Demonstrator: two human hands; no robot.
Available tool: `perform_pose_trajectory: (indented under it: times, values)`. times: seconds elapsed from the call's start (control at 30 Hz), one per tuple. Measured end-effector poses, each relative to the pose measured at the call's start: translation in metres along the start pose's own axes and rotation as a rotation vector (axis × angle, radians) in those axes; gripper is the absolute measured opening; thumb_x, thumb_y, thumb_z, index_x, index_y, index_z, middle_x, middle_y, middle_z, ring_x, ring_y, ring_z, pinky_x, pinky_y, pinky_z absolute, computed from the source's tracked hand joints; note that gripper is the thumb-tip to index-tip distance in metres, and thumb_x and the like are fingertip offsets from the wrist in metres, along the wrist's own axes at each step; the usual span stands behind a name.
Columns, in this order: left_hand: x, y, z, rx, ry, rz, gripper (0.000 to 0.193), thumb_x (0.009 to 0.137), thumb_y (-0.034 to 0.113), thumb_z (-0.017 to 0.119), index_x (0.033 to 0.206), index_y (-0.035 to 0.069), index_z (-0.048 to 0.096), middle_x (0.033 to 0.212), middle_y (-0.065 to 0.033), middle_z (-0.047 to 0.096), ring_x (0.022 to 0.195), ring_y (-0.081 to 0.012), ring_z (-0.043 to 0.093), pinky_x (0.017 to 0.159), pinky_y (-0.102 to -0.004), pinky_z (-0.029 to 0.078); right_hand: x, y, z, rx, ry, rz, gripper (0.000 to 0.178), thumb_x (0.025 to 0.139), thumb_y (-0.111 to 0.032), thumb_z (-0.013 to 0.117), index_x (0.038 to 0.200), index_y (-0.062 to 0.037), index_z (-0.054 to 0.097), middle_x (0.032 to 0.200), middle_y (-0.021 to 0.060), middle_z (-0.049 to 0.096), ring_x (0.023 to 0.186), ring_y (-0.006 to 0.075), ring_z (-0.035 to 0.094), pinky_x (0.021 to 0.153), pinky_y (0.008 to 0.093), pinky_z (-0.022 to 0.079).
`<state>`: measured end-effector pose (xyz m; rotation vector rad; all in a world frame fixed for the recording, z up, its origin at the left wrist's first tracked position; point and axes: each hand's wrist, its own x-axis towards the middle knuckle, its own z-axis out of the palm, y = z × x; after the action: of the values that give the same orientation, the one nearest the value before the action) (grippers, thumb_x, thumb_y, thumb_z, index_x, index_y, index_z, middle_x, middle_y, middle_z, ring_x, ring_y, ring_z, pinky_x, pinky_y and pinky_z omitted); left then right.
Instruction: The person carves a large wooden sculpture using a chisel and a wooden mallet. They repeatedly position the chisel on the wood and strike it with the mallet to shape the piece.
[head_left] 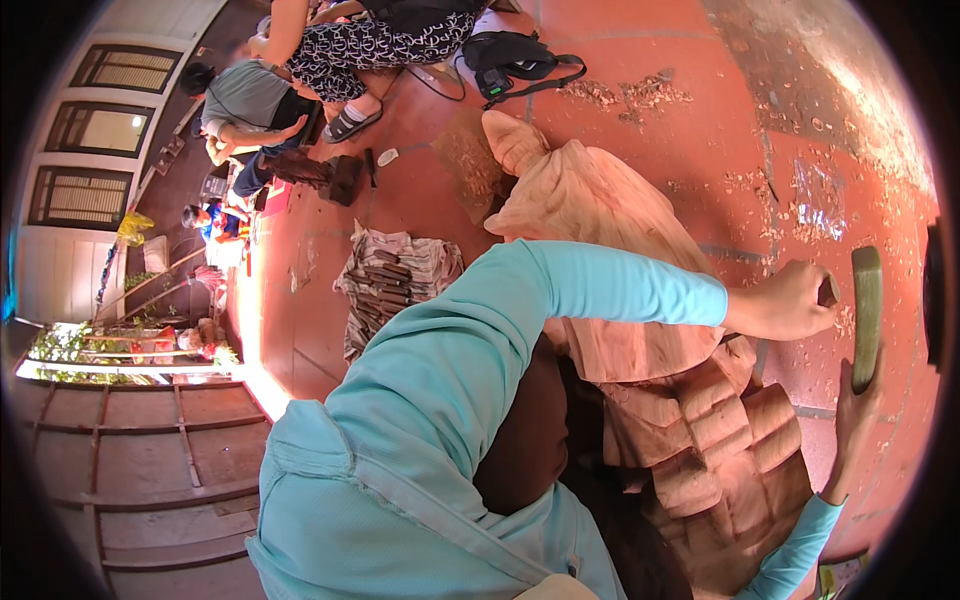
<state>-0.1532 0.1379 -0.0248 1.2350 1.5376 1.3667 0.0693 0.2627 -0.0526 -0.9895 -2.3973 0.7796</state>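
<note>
A large pale wooden carving (640, 220) lies on the floor beneath my arms, with smooth folds at its far part and blocky cut steps nearer me. My left arm reaches across it. My left hand (780, 302) is closed round a chisel (828, 291); only the round butt of its wooden handle shows, and its blade is hidden. At the right, my right hand (860, 400) grips the lower end of a green club-like mallet (867, 310). The mallet stands upright in the picture, a short gap to the right of the chisel's butt.
Several wooden-handled tools (383, 287) lie on a striped cloth (440, 262) at the left. Wood shavings (650, 95) scatter over the red floor (640, 40). A black bag (515, 65) and a dark block (345, 180) lie farther off. Other people (250, 95) sit at the far left.
</note>
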Motion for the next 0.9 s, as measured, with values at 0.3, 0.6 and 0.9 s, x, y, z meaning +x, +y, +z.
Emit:
perform_pose_trajectory:
  times: [0.3,0.6,0.9]
  values:
    - [-0.005,0.008,-0.001,-0.116,0.051,0.04,0.013,0.072,0.009,0.06,0.067,-0.002,0.054,0.055,-0.0117,0.053,0.052,-0.0159,0.051,0.053,-0.0347,0.042,0.001,-0.02,0.001,-0.01,-0.138,0.129,0.059,0.085,-0.002,0.061,0.139,-0.0013,0.038,0.122,0.0247,0.057,0.113,0.0257,0.057,0.093,0.038,0.042]
    - [-0.003,-0.003,0.004,-0.076,0.102,0.079,0.015,0.07,0.009,0.061,0.064,-0.001,0.053,0.053,-0.012,0.051,0.051,-0.0157,0.049,0.052,-0.0348,0.041,0.001,-0.017,0.004,0.007,-0.134,0.212,0.056,0.085,-0.005,0.062,0.137,-0.0038,0.04,0.09,0.0187,0.06,0.076,0.0139,0.051,0.071,0.0309,0.046]
    - [-0.004,-0.001,0.003,-0.095,0.084,0.051,0.017,0.073,0.011,0.06,0.066,-0.002,0.053,0.054,-0.0124,0.053,0.051,-0.015,0.047,0.052,-0.0347,0.041,-0.004,0.0,0.011,0.008,-0.044,0.051,0.061,0.084,-0.008,0.064,0.139,-0.0047,0.039,0.08,0.017,0.057,0.065,0.0149,0.046,0.061,0.0313,0.044]
